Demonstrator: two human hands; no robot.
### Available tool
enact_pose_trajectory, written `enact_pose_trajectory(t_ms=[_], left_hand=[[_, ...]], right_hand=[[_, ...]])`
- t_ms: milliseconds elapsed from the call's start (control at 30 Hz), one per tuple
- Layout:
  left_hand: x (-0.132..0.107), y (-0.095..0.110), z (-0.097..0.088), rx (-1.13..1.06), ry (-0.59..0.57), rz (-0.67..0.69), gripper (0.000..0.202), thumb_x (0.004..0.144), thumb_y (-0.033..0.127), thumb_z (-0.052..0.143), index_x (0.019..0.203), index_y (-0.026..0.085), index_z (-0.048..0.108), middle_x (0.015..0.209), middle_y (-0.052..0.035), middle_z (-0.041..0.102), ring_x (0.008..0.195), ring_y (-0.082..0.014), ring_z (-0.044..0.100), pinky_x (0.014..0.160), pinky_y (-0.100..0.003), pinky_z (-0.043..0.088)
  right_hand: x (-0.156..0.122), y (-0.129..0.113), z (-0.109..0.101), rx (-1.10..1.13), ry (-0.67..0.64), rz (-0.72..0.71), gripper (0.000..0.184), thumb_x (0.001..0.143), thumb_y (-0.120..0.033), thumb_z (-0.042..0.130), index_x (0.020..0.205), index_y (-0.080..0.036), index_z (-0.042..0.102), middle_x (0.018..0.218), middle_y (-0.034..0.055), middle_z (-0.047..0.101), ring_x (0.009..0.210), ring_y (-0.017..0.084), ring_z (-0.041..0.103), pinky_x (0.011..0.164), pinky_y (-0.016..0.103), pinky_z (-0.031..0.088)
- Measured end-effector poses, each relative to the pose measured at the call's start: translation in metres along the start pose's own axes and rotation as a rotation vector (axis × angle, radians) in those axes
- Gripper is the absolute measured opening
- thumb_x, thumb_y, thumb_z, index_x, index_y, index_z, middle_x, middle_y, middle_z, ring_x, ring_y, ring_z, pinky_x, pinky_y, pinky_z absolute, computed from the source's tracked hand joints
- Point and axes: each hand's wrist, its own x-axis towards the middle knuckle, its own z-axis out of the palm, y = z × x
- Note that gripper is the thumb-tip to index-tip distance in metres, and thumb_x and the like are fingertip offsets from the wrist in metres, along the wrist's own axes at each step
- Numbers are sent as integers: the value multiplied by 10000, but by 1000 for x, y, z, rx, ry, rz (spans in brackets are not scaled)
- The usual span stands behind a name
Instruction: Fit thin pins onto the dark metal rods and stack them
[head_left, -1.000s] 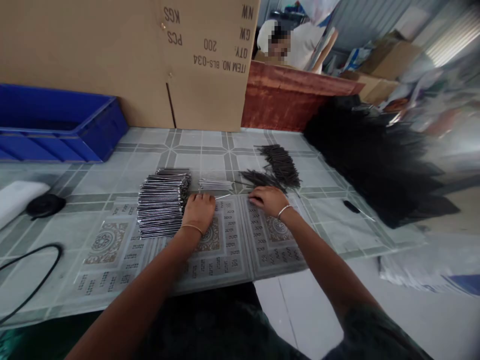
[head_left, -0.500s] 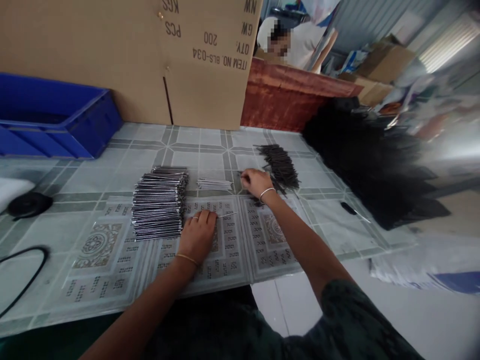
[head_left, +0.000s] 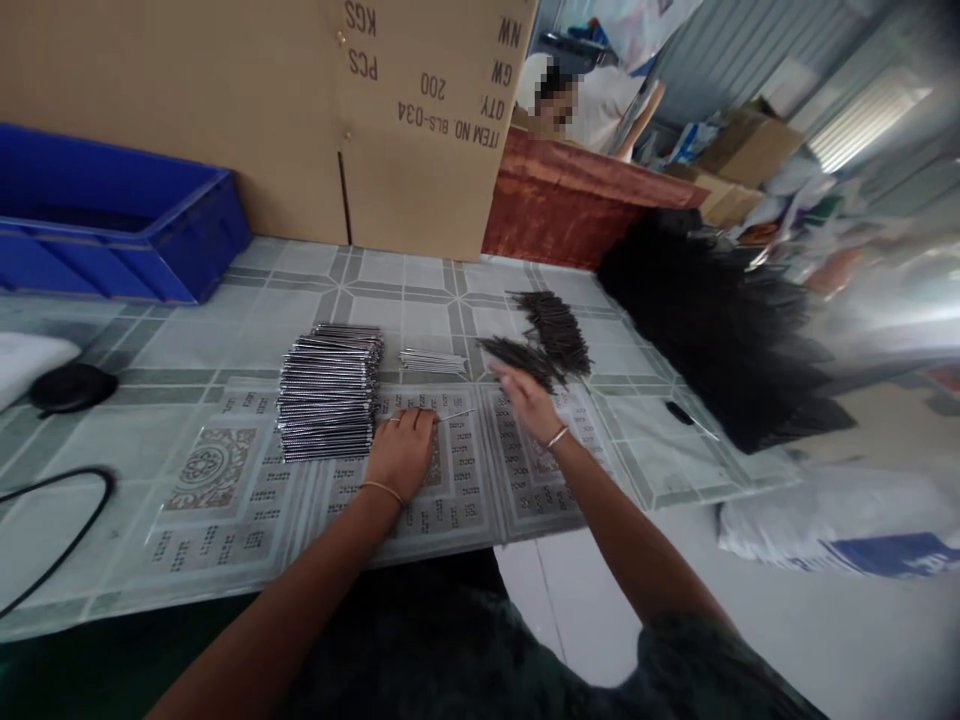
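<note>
My left hand (head_left: pixel 403 450) rests on the table with its fingers closed on a thin metal pin (head_left: pixel 455 414) that points right. It lies just right of a neat stack of silvery pins (head_left: pixel 328 391). A few loose pins (head_left: pixel 432 361) lie in a small row beyond it. My right hand (head_left: pixel 527 398) hovers with blurred fingers at the near edge of a dark pile of pins (head_left: pixel 546 340), close to the pin's tip.
A blue crate (head_left: pixel 112 215) and a large cardboard box (head_left: pixel 285 110) stand at the back. A black mass of fibres (head_left: pixel 720 320) lies at the right. A black cable (head_left: pixel 52 540) and a round black object (head_left: pixel 71 386) lie left. Another person sits behind a red-brown panel (head_left: pixel 577 200).
My right hand has drawn back from the dark pile toward me and the held pin. My left hand has stayed by the stack, still on the pin.
</note>
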Motion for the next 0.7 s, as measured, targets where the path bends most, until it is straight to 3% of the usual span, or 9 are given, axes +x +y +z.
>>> enact_pose_trajectory(t_ms=[67, 200, 267, 433, 700], left_hand=[[0, 0, -1, 4, -10, 12, 304, 980, 264, 375, 1103, 185, 642, 1093, -113, 663, 1008, -270, 600, 832, -399, 472], [0, -1, 0, 18, -4, 33, 306, 979, 261, 376, 1101, 189, 648, 1091, -107, 665, 1020, -278, 596, 829, -407, 477], [0, -1, 1, 17, 9, 39, 310, 978, 263, 377, 1105, 188, 649, 1094, -109, 666, 1020, -278, 597, 829, -410, 480], [0, -1, 2, 29, 23, 51, 324, 976, 259, 363, 1091, 183, 656, 1084, -118, 667, 1020, -284, 600, 829, -416, 479], [0, 0, 1, 28, 2, 65, 306, 977, 260, 370, 1090, 192, 647, 1081, -109, 663, 1018, -284, 594, 828, -418, 470]], right_hand=[[-30, 4, 8, -273, -134, -53, 339, 949, -405, 455, 1190, -221, 608, 1124, 86, 670, 1058, 216, 616, 967, 386, 474], [-55, 8, 18, -593, -178, 71, 340, 987, -299, 384, 1266, -180, 537, 1057, 105, 691, 905, 229, 664, 857, 383, 512], [-54, 8, 18, -590, -162, 43, 289, 990, -283, 397, 1203, -197, 573, 1051, 83, 689, 899, 210, 662, 843, 353, 516], [-48, 12, 14, -396, -104, -232, 220, 959, -303, 516, 1068, -219, 688, 999, 67, 666, 960, 179, 630, 880, 319, 512], [-47, 11, 16, -291, -114, -233, 239, 949, -340, 557, 1096, -242, 718, 957, 56, 686, 901, 167, 639, 843, 315, 522]])
